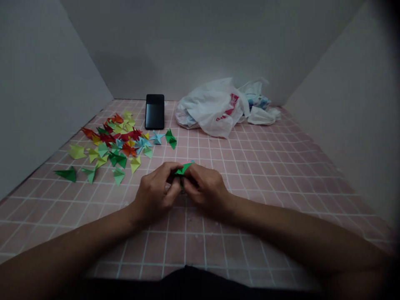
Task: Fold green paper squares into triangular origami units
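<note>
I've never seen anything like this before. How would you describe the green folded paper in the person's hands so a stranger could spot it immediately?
Find the black smartphone at the far end of the pink grid-lined surface. Come toward the viewer, past the scattered colourful paper folds, to the two hands. The green folded paper is held between the left hand and right hand, the only piece lifted off the surface.

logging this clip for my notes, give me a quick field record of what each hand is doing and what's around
left hand: holding the folded green origami paper from the left side
right hand: holding the same paper from the right side
nearest things: many folded paper pieces in mixed colours, spread to the left of the hands
rest: black smartphone, white plastic bag, pink grid mat, grey walls
</note>
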{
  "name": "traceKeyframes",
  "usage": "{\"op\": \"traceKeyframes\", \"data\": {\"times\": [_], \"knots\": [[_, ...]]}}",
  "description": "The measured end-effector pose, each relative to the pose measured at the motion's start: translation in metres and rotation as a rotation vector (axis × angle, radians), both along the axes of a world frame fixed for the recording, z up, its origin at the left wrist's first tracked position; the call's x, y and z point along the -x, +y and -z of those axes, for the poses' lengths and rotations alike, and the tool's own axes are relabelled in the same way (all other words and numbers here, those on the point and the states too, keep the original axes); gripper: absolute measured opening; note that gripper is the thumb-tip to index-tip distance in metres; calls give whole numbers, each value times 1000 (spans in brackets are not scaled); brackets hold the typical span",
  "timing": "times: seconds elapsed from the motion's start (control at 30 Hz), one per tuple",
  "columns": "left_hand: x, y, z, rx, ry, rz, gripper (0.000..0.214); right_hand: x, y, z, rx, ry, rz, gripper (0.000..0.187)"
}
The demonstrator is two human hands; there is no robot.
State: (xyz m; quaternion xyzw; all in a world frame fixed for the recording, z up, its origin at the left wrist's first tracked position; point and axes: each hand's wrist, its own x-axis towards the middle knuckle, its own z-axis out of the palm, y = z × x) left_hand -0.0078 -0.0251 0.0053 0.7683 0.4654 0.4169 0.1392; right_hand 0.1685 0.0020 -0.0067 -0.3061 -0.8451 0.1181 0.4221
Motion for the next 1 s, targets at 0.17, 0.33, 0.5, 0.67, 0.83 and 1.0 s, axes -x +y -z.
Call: {"op": "traceKeyframes", "data": {"times": [0.17,0.33,0.5,0.67,0.83,1.0], "knots": [[0,-2,5,-78,20,-83,24,1,-4,-2,-102,-1,79,14],[-2,-3,5,-142,54,-85,25,2,-5,-3,-61,-6,94,13],[-3,-5,2,-151,86,-80,19,1,-4,-1,-145,6,53,16],[-3,-4,2,-203,95,-63,16,0,-4,-2,-167,21,55,17],[-3,-3,4,-172,100,-11,14,-1,-2,-2,-141,1,60,18],[-1,-3,6,-122,55,2,15,-2,-4,-4,-252,13,59,15]]}}
